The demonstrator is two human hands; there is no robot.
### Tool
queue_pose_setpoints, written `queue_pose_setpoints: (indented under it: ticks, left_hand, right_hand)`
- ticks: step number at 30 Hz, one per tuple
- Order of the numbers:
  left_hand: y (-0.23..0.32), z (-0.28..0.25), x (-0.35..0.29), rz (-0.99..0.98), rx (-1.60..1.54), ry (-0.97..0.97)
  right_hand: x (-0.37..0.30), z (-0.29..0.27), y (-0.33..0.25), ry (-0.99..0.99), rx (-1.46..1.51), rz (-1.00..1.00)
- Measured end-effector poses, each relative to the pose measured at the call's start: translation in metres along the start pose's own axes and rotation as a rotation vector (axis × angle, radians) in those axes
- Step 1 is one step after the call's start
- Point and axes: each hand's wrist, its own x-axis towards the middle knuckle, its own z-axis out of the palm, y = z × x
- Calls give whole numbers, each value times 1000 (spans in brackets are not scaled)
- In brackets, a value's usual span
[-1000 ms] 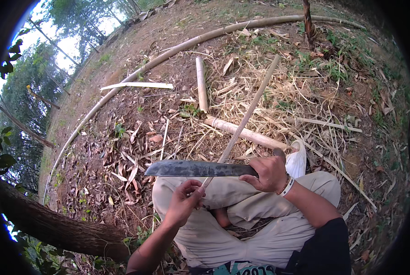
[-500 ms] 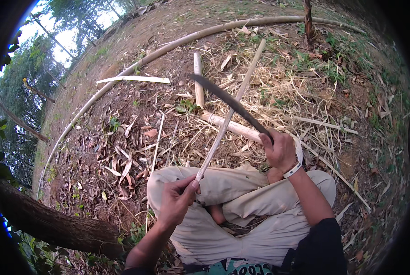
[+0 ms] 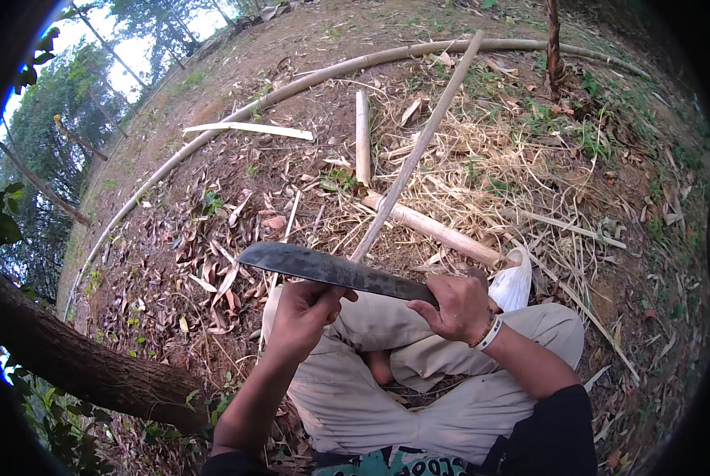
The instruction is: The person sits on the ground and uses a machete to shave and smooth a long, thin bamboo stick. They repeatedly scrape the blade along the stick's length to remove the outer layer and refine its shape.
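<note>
A long, narrow bamboo strip (image 3: 424,144) slants away from me, its near end pinched between the thumb and fingers of my left hand (image 3: 299,319). My right hand (image 3: 460,311) is wrapped around the handle of a machete (image 3: 323,268). The dark, broad blade points left and lies across the strip's near end, just above my left fingers. It hides where the strip enters my grip; whether the edge touches the strip, I cannot tell. Beyond the blade, a short bamboo pole (image 3: 438,228) lies on the ground under the strip.
Another short bamboo piece (image 3: 362,143) lies farther off. A long bent pole (image 3: 315,79) arcs across the back, with a pale split piece (image 3: 252,128) over it. Fibre shavings (image 3: 498,174) and dry leaves cover the ground. A tree trunk (image 3: 93,369) leans at left. My crossed legs (image 3: 442,397) are below.
The machete has swung down and left, from pointing away above the strip to lying across its near end. The strip's far end has shifted farther away.
</note>
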Motion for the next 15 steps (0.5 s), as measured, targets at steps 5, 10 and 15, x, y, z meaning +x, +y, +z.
queue_pose_setpoints:
  ticks: [5,10,15]
  left_hand:
    - [-20,12,-8,157,-9,29]
    - [-12,17,-19,111,93,23]
    - [1,11,-29,85,-1,61]
  right_hand:
    - [0,-5,28,-7,-70,-133]
    - [-6,-9,46,86,-145,-158]
    - [-4,-18,60,56,-225,-144]
